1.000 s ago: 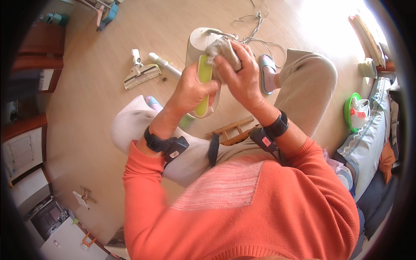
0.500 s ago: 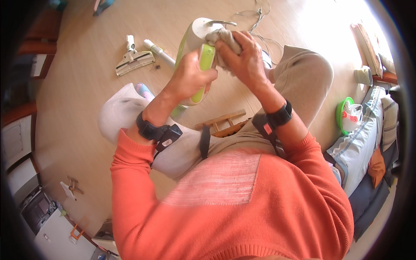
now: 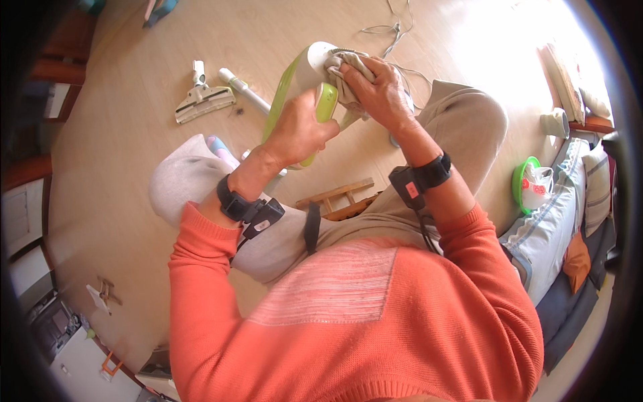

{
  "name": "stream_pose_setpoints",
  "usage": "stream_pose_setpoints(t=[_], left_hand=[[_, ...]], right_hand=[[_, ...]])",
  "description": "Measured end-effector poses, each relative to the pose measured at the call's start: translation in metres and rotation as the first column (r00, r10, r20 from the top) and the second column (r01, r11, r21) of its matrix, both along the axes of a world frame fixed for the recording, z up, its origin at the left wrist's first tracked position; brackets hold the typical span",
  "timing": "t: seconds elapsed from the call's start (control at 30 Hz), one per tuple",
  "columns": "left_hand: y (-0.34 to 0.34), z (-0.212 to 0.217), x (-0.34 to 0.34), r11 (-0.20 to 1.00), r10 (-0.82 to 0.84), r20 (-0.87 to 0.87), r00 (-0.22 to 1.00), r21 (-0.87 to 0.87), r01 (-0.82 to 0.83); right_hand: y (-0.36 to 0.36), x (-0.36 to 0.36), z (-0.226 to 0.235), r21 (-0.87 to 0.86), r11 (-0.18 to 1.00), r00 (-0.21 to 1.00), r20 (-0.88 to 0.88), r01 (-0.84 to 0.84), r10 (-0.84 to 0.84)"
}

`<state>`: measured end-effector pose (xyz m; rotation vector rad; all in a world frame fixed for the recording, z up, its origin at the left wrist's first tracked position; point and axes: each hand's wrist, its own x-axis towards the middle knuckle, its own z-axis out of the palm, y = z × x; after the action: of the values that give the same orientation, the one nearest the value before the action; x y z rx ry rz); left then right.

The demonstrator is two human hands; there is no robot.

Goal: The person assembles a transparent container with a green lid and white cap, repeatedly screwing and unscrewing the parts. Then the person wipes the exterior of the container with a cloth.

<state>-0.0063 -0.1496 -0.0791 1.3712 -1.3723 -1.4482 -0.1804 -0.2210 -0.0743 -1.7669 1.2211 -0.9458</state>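
Note:
A green and white vacuum cleaner body (image 3: 316, 61) is held up between my knees. My left hand (image 3: 295, 132) is closed round its green handle (image 3: 327, 100), thumb toward the right. In my right hand (image 3: 382, 94) a crumpled grey cloth (image 3: 345, 75) is pressed against the white end of the cleaner, beside a grey cord that the cloth partly covers. Part of the cloth hangs below my fingers. The underside of the cleaner is hidden by my left hand and forearm.
On the floor ahead lie a flat white floor nozzle (image 3: 204, 102), a white tube (image 3: 242, 87) and a loose cable (image 3: 396, 30). Under me is a wooden stool (image 3: 338, 199). At the right, a green basin (image 3: 518, 182) with a white plastic bag (image 3: 538, 191) stands near a cushioned seat (image 3: 548, 218).
The cleaner and both hands sit slightly lower in the picture. My right hand has shifted the cloth over the white end, covering more of the cord's base. Both grips are kept.

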Motion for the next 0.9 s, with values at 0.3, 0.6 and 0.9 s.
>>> stream_pose_setpoints(t=[0.3,0.6,0.9], left_hand=[[-0.001,0.006,0.010,0.981,-0.115,0.258,0.959,-0.120,0.150],[0.017,0.036,0.009,0.876,-0.423,0.153,0.893,-0.180,0.446],[0.029,0.035,0.005,0.935,-0.348,-0.041,0.937,0.060,0.350]], right_hand=[[-0.001,-0.058,0.083,0.388,0.907,0.966,0.247,-0.166,0.071],[-0.059,-0.066,0.101,0.281,0.671,0.664,-0.135,-0.686,0.735],[-0.060,-0.040,0.059,0.352,0.520,0.503,-0.145,-0.779,0.852]])
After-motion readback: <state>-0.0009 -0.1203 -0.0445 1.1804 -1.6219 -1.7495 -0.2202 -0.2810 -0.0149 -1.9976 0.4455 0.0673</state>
